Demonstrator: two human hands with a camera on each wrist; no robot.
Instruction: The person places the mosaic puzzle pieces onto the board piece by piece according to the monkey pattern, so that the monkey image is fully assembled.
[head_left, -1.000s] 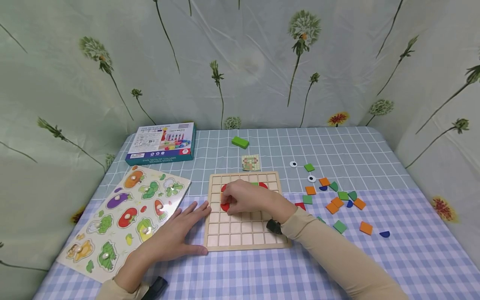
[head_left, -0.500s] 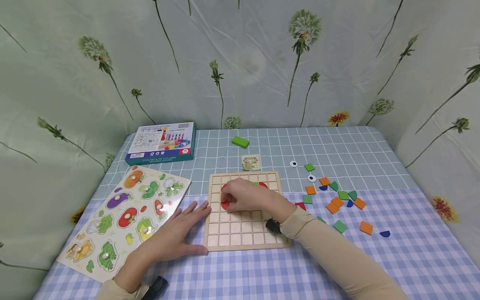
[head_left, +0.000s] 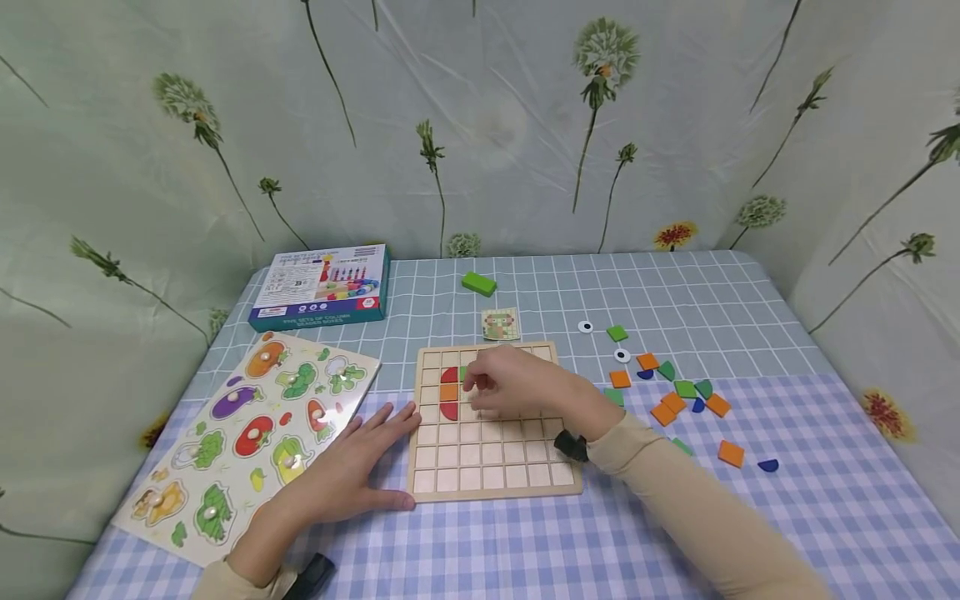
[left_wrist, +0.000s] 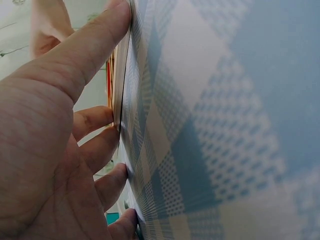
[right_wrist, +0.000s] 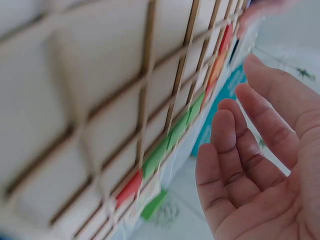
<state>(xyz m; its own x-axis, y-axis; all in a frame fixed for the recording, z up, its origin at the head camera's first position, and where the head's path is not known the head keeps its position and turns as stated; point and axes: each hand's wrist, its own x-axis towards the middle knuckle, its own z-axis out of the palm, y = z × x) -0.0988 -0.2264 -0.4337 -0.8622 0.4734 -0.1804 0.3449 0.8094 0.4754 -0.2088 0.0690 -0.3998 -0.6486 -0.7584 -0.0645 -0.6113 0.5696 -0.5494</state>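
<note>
My left hand [head_left: 367, 458] lies with fingers spread at the left edge of a wooden grid board [head_left: 495, 479]; its fingertips and thumb touch the frame. Above the board's upper middle is my right hand [head_left: 521, 383], fingers loosely bent with nothing between them in the right wrist view. Just left of it, an orange square tile [head_left: 448, 392] sits in the grid between an upper red piece [head_left: 449, 375] and a lower red piece [head_left: 449, 411]. Green tiles [right_wrist: 180, 125] and another red piece [right_wrist: 130, 187] fill cells along the same row, mostly hidden by my hand in the head view.
A small pattern card [head_left: 499, 323] and a green block [head_left: 478, 284] lie behind the board. Loose orange tiles [head_left: 663, 414], green and blue pieces and eye discs [head_left: 622, 356] scatter to the right. At left are a vegetable puzzle [head_left: 255, 436] and a box [head_left: 322, 287].
My right hand has let go at the left red pieces and moved right, uncovering the orange tile between them. My left hand stays at the board's edge.
</note>
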